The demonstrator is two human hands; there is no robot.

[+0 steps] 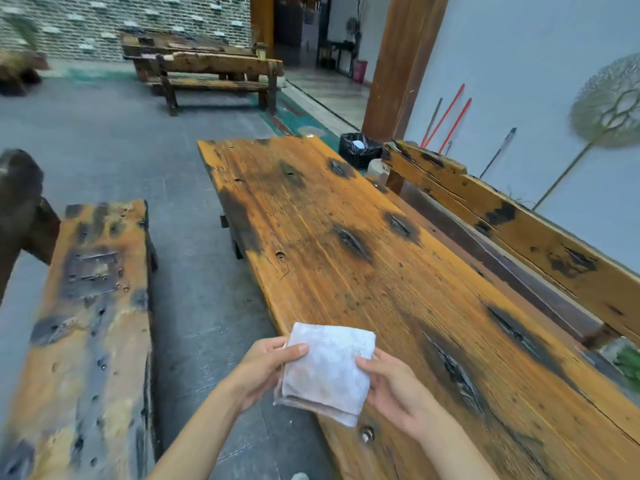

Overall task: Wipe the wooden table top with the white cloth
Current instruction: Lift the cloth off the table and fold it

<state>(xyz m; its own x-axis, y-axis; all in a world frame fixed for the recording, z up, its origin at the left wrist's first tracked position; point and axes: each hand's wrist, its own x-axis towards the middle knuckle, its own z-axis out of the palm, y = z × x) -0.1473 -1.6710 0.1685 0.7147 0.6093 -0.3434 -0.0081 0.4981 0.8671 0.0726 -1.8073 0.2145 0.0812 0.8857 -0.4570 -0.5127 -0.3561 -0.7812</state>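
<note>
both hands, left hand (266, 367) and right hand (394, 386), pinch the folded white cloth (329, 372); the wooden table top (381, 271) runs lengthwise ahead, nearer the right.

Folded white cloth (329, 370) held in both hands over the near edge of the wooden table (381, 258).

Left hand (266, 367) pinching its left edge, right hand (391, 386) gripping its right edge; bench (93, 306) left of the grip, another bench (519, 216) beyond the table.

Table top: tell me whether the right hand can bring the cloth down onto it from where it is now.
Probably yes. The right hand and left hand both hold the folded white cloth just over the near left edge of the wooden table top, and nothing lies on the boards below or beyond it.
</note>
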